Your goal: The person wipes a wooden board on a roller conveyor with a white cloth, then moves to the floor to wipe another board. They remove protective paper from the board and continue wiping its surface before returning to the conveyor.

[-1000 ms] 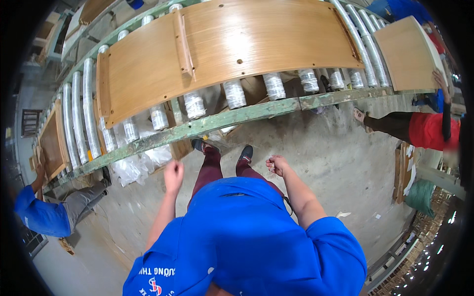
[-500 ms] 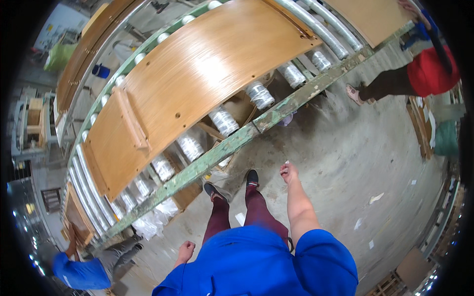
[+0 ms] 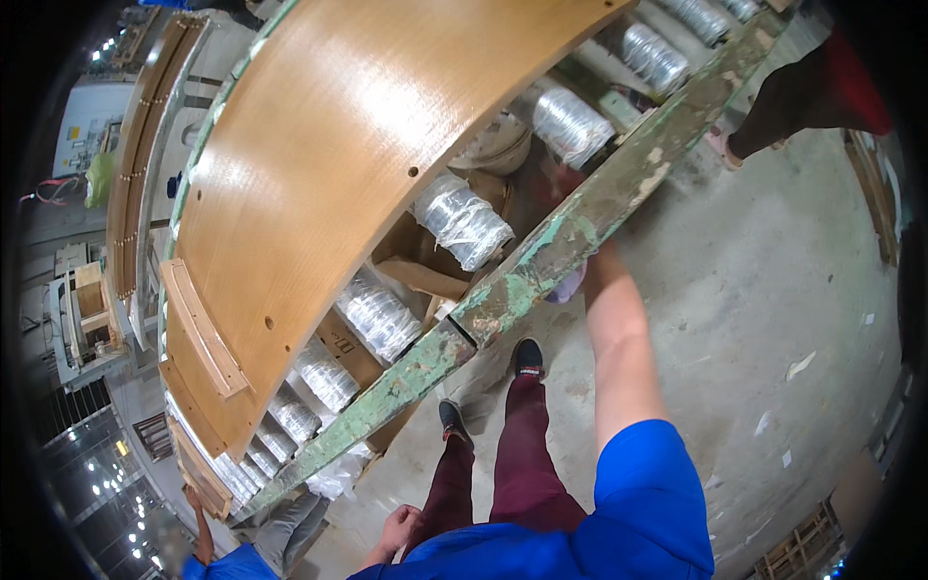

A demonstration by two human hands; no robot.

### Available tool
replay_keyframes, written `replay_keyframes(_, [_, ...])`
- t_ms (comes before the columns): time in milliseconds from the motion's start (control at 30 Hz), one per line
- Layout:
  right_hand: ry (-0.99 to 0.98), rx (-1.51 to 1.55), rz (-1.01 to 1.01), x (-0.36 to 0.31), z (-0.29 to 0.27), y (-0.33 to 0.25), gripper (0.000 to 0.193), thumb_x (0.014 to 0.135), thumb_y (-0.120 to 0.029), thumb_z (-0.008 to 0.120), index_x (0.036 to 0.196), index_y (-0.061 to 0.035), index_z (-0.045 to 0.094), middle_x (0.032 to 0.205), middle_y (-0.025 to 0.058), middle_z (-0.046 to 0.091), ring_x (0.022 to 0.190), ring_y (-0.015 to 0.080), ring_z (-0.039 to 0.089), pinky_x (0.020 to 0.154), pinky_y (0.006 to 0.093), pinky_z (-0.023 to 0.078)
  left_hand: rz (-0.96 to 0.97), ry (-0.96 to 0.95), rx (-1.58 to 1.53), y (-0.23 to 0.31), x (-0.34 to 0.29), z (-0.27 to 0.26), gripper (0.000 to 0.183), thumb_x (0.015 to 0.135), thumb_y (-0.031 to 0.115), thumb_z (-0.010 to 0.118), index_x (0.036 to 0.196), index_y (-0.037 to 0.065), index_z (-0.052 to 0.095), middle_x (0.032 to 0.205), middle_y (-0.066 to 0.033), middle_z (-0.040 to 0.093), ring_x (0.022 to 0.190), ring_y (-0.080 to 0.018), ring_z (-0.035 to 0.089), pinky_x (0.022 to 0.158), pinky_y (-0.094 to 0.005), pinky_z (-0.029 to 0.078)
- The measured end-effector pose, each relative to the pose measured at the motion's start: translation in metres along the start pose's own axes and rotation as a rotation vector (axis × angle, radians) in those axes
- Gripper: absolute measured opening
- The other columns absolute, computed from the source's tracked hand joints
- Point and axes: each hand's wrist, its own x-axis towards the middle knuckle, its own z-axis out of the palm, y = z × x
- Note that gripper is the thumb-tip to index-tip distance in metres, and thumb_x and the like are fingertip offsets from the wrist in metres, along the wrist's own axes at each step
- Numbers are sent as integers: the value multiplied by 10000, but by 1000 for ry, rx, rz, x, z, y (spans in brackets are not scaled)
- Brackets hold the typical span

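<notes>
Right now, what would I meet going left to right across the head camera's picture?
Yellow-green bundle, narrow wooden strip, left hand, left dark shoe, right dark shoe, bare right forearm, pale scrap, wooden planks.

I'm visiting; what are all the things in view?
wood panel: 1, brown, on the rollers
wooden strip: 1, brown, on the panel's left end
rollers: several, silver, beneath the panel
near rail: 1, chipped green, along the rollers
cardboard: count unclear, brown, below the rollers
stacked boards: several, brown, far left
plastic sheeting: 1 heap, whitish, below the near rail
scraps: several, whitish, right floor
co-workers: 2, blue lower left, red upper right
left hand: 1, bare, lower centre
right forearm: 1, bare, partly under the near rail
</notes>
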Motion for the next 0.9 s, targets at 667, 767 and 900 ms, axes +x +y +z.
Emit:
replay_keyframes(667, [-194,-2615,-357,133,28,53,401,829,-245,591,1212,-180,490,1330,55,427,1051,313,572,832,445,508,-133,65,-71,-43,37,32,243,958,257,505,955,30,589,834,-27,626,741,-92,564,689,-241,464])
replay_keyframes(767, [-228,-2629,-446,129,21,47,235,838,-229,574,1048,-128,545,1163,86,507,956,317,602,765,448,519,-147,62,-149,-44,46,35,242,960,259,500,939,34,589,801,-23,620,717,-87,563,673,-226,466])
replay_keyframes(900, [-249,-2609,-363,92,-15,47,179,835,-200,570,986,-104,557,1065,119,533,908,345,609,710,451,516,-155,92,-233,-39,30,44,241,960,263,497,905,47,589,764,-13,601,698,-85,547,650,-223,457])
